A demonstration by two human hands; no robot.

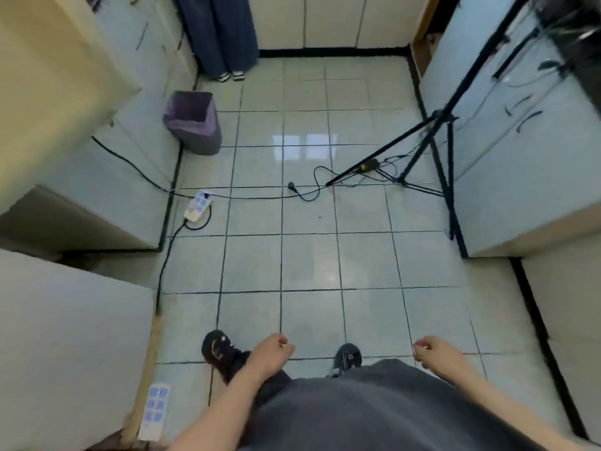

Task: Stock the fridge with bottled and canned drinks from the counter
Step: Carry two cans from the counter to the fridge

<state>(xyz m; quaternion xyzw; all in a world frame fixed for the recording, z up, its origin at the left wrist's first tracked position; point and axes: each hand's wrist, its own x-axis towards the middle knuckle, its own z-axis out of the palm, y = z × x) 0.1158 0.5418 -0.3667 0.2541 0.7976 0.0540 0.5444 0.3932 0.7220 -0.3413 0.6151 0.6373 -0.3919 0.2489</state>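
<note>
I look down at a tiled kitchen floor. My left hand hangs in front of my waist with its fingers loosely curled and nothing in it. My right hand hangs the same way, also holding nothing. No bottles or cans are in view. A pale appliance front stands at the lower left; I cannot tell whether it is the fridge. Counter cabinets run along the right side.
A black tripod stands at the right with cables trailing across the floor to a white power strip. A second power strip lies at the lower left. A grey bin and another person's legs are at the far left.
</note>
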